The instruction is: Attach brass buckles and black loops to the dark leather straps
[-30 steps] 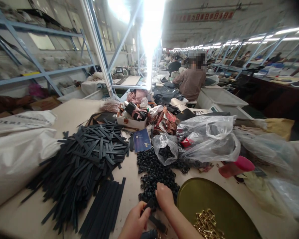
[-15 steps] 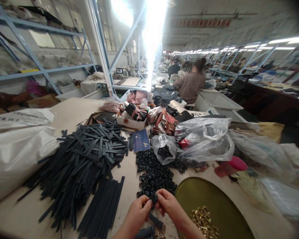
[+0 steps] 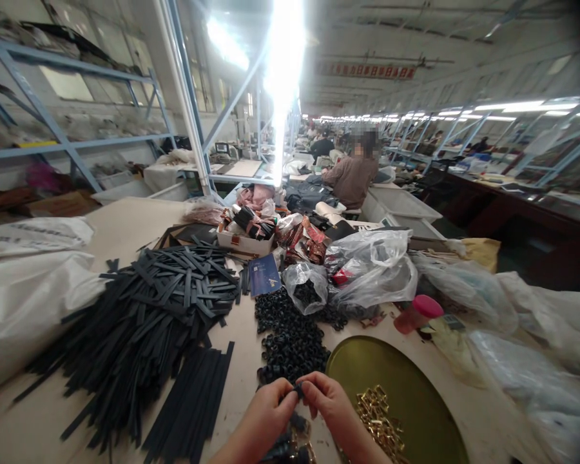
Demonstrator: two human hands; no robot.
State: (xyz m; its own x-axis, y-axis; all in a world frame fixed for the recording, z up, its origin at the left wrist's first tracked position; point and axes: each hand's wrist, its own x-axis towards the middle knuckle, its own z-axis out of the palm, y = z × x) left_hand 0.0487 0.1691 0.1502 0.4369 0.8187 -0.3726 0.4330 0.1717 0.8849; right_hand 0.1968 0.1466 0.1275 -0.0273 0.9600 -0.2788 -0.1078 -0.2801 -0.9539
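1. Black loop (image 3: 298, 388) is pinched between the fingertips of both hands, low in the middle of the view, above the table (image 3: 241, 361) and just in front of the heap of black loops (image 3: 290, 335).
2. Only a dark sliver of it shows; the fingertips cover the rest. Both wrists are cut off by the bottom edge.
3. Its long axis cannot be told for sure; it seems to lie across, from one hand to the other.
4. The left hand (image 3: 265, 419) and right hand (image 3: 331, 406) are drawn together, each closed on one side of the piece.
5. Under the hands lies a dark bundle (image 3: 292, 441), too blurred to name.
6. The gold tray (image 3: 406, 380) with brass buckles (image 3: 374, 412) sits just right of the right hand; the black straps (image 3: 149, 309) lie to the left.
7. A second ago the right hand lay on the heap, apart from the left; half a second ago the hands had already met.
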